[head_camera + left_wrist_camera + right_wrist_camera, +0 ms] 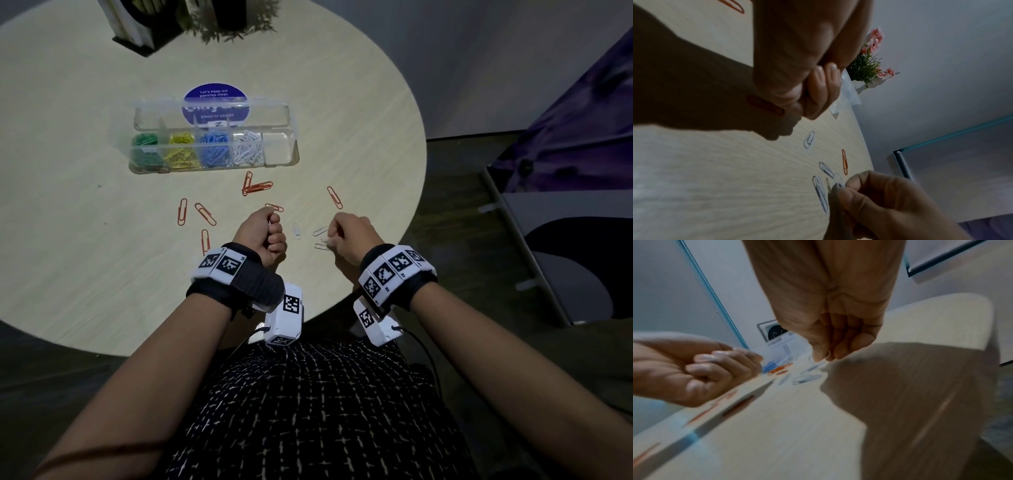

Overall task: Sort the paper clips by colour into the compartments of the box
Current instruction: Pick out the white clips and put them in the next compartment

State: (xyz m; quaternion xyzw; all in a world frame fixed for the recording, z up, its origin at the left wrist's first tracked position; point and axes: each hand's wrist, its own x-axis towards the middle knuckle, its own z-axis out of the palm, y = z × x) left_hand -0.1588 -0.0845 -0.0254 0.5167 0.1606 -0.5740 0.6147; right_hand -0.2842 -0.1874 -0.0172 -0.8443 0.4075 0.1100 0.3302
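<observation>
A potted plant (pixel 236 20) stands at my round table's (pixel 85 240) far edge, beside a dark stand (pixel 137 31).

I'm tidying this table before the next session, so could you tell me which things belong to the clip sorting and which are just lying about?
Belongs to the job:
- compartment box, with one bare compartment
- orange clips loose on the table
- white clips by the right hand
- left hand, fist curled

Just lying about:
- potted plant
- round blue sticker behind the box
- dark holder
</observation>
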